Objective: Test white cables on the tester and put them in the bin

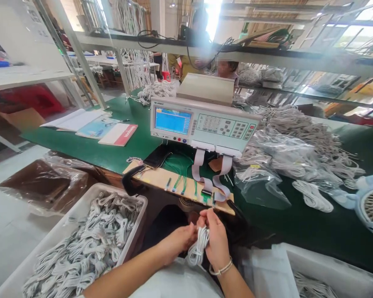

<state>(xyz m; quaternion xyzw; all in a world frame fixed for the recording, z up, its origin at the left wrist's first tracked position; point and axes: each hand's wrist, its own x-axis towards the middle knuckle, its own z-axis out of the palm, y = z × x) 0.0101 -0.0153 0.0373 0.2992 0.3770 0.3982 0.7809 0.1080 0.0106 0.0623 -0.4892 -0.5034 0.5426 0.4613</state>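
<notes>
A coiled bundle of white cable (199,247) hangs between my two hands, just in front of the bench edge. My right hand (216,240) is closed around the bundle's right side, fingers bent near its top. Against the left side of the same bundle, my left hand (182,240) has its fingers drawn together; its fingertips are partly hidden. Right beyond my hands lies a wooden board (161,179) with small connectors and green wires. Grey ribbon cables (199,163) run from it up to a tester (205,124) with a lit blue screen.
A white bin (143,203) full of coiled cables stands at left; another bin (335,256) is at lower right. Plastic bags (267,182), a pile of cables (298,128) and a light-blue fan (369,203) sit right. Booklets (118,134) lie left. People are behind the shelf.
</notes>
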